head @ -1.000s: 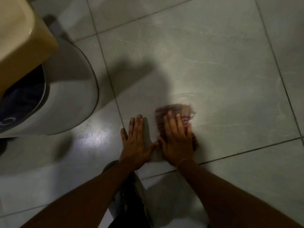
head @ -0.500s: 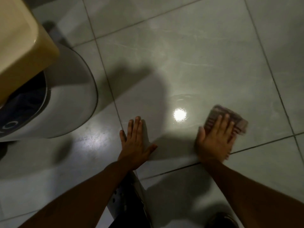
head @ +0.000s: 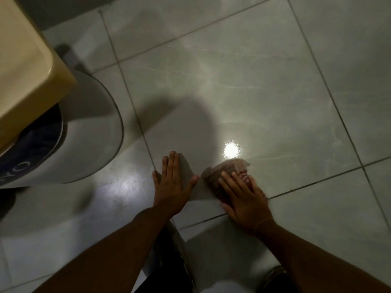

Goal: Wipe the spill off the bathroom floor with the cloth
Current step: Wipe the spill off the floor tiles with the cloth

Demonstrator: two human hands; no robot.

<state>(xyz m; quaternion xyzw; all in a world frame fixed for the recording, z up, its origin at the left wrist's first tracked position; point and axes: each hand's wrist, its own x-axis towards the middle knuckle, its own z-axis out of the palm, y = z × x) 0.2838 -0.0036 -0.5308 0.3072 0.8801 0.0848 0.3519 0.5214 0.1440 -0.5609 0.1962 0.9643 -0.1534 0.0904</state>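
Note:
A reddish patterned cloth (head: 227, 169) lies flat on the grey floor tiles (head: 264, 102), blurred by motion. My right hand (head: 243, 197) presses down on it with the fingers spread, covering most of it. My left hand (head: 172, 183) lies flat on the tile just to its left, fingers apart and holding nothing. A bright light reflection (head: 231, 150) shines on the glossy tile just beyond the cloth. I cannot make out a distinct spill in this dim light.
A white rounded toilet base (head: 84, 144) stands at the left, with a beige ceramic fixture (head: 25, 66) overhanging it. Dark grout lines cross the floor. My knees and dark clothing show at the bottom edge.
My right hand has slid the cloth back leftward, from the right of the light reflection to just below it, close to my left hand. The left hand has stayed planted.

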